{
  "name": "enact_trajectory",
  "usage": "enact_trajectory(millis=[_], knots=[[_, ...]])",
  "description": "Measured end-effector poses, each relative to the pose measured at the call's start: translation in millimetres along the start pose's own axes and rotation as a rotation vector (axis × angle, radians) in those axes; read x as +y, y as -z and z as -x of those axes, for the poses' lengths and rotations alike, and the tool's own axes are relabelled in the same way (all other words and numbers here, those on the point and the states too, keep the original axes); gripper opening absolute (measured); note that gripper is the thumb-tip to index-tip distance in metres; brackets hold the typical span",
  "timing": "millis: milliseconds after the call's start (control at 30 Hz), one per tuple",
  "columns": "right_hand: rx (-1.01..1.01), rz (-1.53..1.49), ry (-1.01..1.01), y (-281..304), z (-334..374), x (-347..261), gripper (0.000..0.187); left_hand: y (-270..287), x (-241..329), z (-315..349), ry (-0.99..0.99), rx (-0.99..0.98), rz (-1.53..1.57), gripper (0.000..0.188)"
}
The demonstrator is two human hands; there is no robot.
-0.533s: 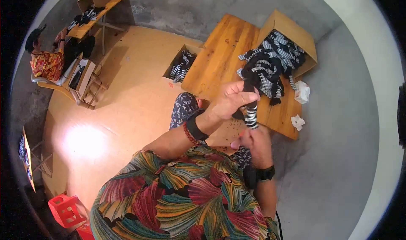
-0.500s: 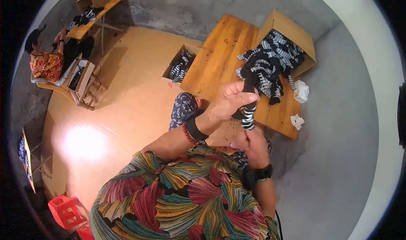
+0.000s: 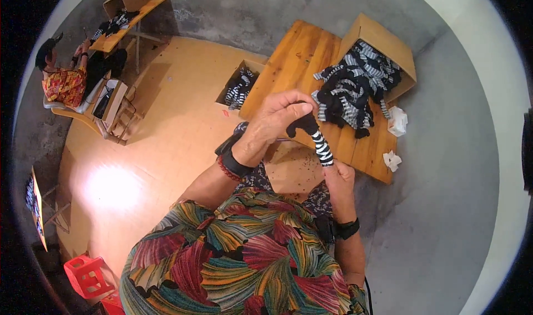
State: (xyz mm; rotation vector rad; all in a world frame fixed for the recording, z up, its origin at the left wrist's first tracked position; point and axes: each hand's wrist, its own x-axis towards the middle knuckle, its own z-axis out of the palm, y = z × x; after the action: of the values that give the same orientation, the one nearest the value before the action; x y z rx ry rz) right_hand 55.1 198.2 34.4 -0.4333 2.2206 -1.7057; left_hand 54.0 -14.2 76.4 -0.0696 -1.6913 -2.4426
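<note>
The knit piece [image 3: 321, 147] is stretched between your two hands, in the air by the near edge of the table, its black end up and its striped end down. Your left hand [image 3: 279, 116] pinches the black end between thumb and fingers; your right hand [image 3: 339, 180] is closed around the lower striped end. You wear a black band [image 3: 239, 162] and a red bracelet [image 3: 227, 169] on the left wrist, and another dark band [image 3: 348, 229] on the right.

Beyond your hands, the table [image 3: 302, 44] carries a pile [image 3: 345, 99] of black and striped knits, spilling from a carton [image 3: 383, 33] on its side. A tissue pack [image 3: 397, 122] and a crumpled tissue [image 3: 391, 160] lie near its right edge. Left of the table, a box [image 3: 254, 65] holds more striped knits [image 3: 240, 88]. Farther left, a co-worker [image 3: 64, 87] sits at a second table [image 3: 145, 11]. A red stool [image 3: 86, 277] stands at your lower left.
</note>
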Motion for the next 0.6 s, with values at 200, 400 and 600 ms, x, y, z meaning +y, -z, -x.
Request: enact_trajectory(millis=[200, 400, 600], knots=[[0.163, 0.128, 0.178, 1.6, -3.9, 10.0, 0.021, -20.0, -9.1, -4.4, -0.027, 0.130, 0.231, 0.013], [0.270, 0.365, 0.313, 6.8, 0.9, 1.1, 0.022, -22.6, -10.7, 0.1, -0.046, 0.202, 0.014, 0.009], [0.000, -0.081, 0.045, 24.8, 0.8, 13.7, 0.018, -40.8, -23.7, -2.8, -0.091, -0.057, 0.088, 0.009]])
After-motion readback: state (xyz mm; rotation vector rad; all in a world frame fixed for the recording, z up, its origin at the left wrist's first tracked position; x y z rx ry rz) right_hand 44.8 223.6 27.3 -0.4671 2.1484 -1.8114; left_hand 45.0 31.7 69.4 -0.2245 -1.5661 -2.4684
